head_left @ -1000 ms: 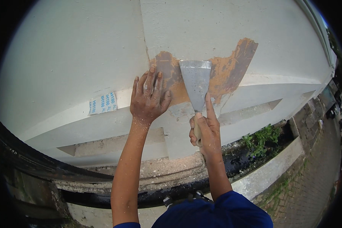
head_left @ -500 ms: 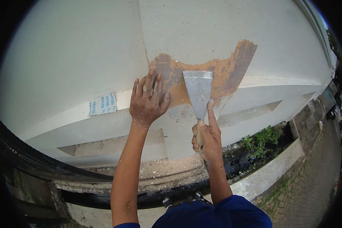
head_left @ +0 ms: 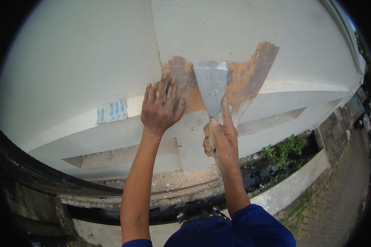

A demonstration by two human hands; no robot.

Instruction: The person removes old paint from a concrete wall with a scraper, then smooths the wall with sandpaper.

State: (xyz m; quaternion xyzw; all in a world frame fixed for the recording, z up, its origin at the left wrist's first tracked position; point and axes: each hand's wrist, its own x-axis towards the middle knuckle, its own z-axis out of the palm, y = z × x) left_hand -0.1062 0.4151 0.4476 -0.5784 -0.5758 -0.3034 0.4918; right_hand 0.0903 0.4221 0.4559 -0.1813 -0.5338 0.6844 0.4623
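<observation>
Scraper (head_left: 211, 90) lies over the brown-orange patch (head_left: 251, 74) on the pale wall (head_left: 90, 53), extending forward from the right hand (head_left: 226, 144). Its broad grey blade (head_left: 212, 78) flares, scuffed, brighter-edged; fingers (head_left: 206, 142) wrap the slim beige handle (head_left: 212, 142), index finger (head_left: 226, 115) beside the blade.
</observation>
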